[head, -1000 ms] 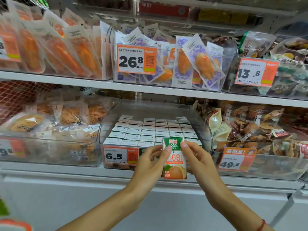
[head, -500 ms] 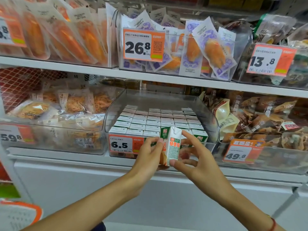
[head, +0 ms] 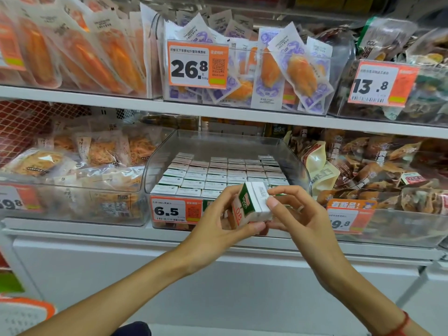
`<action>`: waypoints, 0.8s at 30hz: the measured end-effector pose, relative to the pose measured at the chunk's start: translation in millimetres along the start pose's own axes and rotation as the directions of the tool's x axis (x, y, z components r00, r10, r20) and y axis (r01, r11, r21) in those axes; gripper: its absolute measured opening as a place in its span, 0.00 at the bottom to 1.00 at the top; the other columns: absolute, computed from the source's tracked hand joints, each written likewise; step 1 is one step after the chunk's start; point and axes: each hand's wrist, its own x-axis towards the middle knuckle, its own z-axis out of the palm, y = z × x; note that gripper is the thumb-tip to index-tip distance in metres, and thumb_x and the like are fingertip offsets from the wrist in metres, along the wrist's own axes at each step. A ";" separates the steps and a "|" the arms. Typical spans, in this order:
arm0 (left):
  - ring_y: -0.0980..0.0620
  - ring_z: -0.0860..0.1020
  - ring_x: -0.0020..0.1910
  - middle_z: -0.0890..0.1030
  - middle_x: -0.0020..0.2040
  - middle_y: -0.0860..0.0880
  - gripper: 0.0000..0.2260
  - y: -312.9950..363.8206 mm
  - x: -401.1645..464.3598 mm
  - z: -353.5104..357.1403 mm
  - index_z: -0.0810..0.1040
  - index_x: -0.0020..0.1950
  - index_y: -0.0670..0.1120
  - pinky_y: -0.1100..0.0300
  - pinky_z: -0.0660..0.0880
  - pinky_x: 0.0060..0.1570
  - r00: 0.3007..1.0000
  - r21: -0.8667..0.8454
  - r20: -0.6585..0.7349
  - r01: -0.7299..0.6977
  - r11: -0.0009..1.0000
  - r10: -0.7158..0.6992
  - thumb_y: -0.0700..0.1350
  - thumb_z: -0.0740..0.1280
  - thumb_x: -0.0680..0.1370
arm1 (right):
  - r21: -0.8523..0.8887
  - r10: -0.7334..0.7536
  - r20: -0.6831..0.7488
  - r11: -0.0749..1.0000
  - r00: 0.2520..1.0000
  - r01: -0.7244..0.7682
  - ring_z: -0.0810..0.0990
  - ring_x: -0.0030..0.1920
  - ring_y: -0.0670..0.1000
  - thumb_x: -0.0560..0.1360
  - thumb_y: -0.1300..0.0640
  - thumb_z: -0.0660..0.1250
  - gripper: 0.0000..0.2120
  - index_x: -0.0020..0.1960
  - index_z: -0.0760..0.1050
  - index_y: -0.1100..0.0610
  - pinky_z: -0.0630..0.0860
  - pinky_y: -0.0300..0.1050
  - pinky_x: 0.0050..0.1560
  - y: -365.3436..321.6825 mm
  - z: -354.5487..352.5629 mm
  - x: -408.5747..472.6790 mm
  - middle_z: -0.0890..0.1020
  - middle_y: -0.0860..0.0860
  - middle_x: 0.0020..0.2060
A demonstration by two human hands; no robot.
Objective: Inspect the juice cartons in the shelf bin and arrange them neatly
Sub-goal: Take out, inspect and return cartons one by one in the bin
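Note:
A small green, white and orange juice carton (head: pixel 252 205) is tipped toward me, its white top facing up, in front of the clear shelf bin (head: pixel 155 170). My left hand (head: pixel 213 221) grips it from the left and below. My right hand (head: pixel 298 212) pinches its right end with thumb and fingers. Inside the bin, several rows of matching cartons (head: pixel 218 175) stand upright and packed close, only their white tops showing. A price tag reading 6.5 (head: pixel 175 209) is fixed to the bin's front.
Clear bins of bagged snacks flank the juice bin on the left (head: pixel 72 190) and right (head: pixel 388 190). An upper shelf (head: pixel 218 110) holds pouches behind tags 26.8 and 13.8. A white cabinet front (head: pixel 218 275) lies below the shelf edge.
The carton has been turned from upright and front-facing to tipped with its top toward me. Both hands stayed on it and rose slightly toward the bin front.

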 end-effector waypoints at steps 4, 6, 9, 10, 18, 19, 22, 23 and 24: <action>0.65 0.75 0.60 0.77 0.59 0.64 0.25 -1.5 0.6 -0.5 0.73 0.62 0.62 0.71 0.75 0.51 0.997 0.074 -0.052 -0.052 0.996 0.056 0.51 0.76 0.68 | -0.033 -0.015 0.017 0.999 1.000 0.015 0.84 0.50 0.47 0.70 0.50 0.70 0.08 0.48 0.79 0.46 0.81 0.37 0.40 1.3 -2.6 -2.8 0.85 0.45 0.48; 0.64 0.75 0.61 0.78 0.58 0.63 0.25 -2.2 0.7 0.0 0.74 0.61 0.63 0.71 0.75 0.51 0.996 0.086 -0.059 -0.060 0.994 0.066 0.52 0.77 0.67 | -0.039 -0.018 0.022 0.999 1.000 0.019 0.84 0.51 0.45 0.70 0.51 0.69 0.07 0.48 0.79 0.46 0.81 0.37 0.39 1.5 -3.8 -3.3 0.84 0.44 0.48; 0.62 0.75 0.61 0.78 0.58 0.62 0.25 -1.8 0.3 1.2 0.74 0.61 0.62 0.69 0.75 0.52 0.996 0.106 -0.060 -0.052 0.993 0.059 0.53 0.77 0.66 | -0.051 -0.024 0.018 0.998 1.000 0.025 0.84 0.51 0.45 0.70 0.51 0.69 0.06 0.47 0.79 0.46 0.81 0.37 0.39 2.0 -5.2 -4.2 0.84 0.44 0.47; 0.62 0.75 0.61 0.78 0.59 0.62 0.25 -1.7 0.2 1.2 0.74 0.61 0.62 0.70 0.75 0.52 0.997 0.121 -0.064 -0.046 0.992 0.054 0.54 0.77 0.66 | -0.062 -0.031 0.015 0.998 0.999 0.032 0.83 0.51 0.45 0.70 0.52 0.69 0.06 0.47 0.79 0.46 0.81 0.37 0.40 2.0 -5.3 -4.2 0.84 0.43 0.47; 0.58 0.79 0.60 0.82 0.59 0.58 0.21 6.6 0.7 -1.1 0.77 0.63 0.58 0.57 0.76 0.62 0.993 -0.131 -0.044 0.101 0.986 -0.107 0.56 0.72 0.71 | -0.129 -0.022 0.101 0.991 0.995 0.035 0.82 0.52 0.42 0.73 0.50 0.67 0.15 0.59 0.79 0.42 0.79 0.33 0.45 2.2 -8.8 -1.7 0.83 0.41 0.50; 0.56 0.80 0.60 0.83 0.59 0.56 0.20 7.8 0.7 -0.1 0.77 0.63 0.57 0.56 0.77 0.61 0.990 -0.193 -0.033 0.126 0.973 -0.135 0.57 0.70 0.72 | -0.166 0.008 0.130 0.986 0.991 0.013 0.80 0.54 0.41 0.72 0.49 0.68 0.17 0.61 0.77 0.40 0.78 0.34 0.48 4.0 -8.6 -2.0 0.81 0.39 0.52; 0.52 0.83 0.56 0.84 0.56 0.50 0.21 10.2 1.1 1.7 0.76 0.64 0.54 0.58 0.80 0.56 0.981 -0.311 -0.026 0.174 0.934 -0.192 0.58 0.66 0.73 | -0.199 0.078 0.192 0.979 0.978 -0.039 0.79 0.57 0.39 0.70 0.48 0.71 0.25 0.66 0.71 0.36 0.77 0.33 0.52 8.9 -4.1 -4.2 0.79 0.35 0.57; 0.51 0.83 0.55 0.85 0.56 0.49 0.20 10.5 1.5 2.2 0.76 0.64 0.53 0.58 0.80 0.55 0.979 -0.315 -0.029 0.181 0.931 -0.201 0.58 0.65 0.74 | -0.199 0.078 0.190 0.979 0.979 -0.039 0.79 0.57 0.38 0.70 0.48 0.71 0.27 0.67 0.70 0.36 0.77 0.31 0.50 9.8 -2.1 -4.7 0.79 0.35 0.57; 0.51 0.83 0.55 0.85 0.55 0.48 0.19 10.7 1.6 2.7 0.77 0.64 0.52 0.59 0.80 0.54 0.978 -0.310 -0.034 0.185 0.933 -0.205 0.57 0.64 0.75 | -0.200 0.070 0.177 0.979 0.982 -0.034 0.80 0.55 0.38 0.69 0.49 0.72 0.27 0.67 0.70 0.37 0.76 0.30 0.48 10.4 -0.5 -5.0 0.79 0.35 0.56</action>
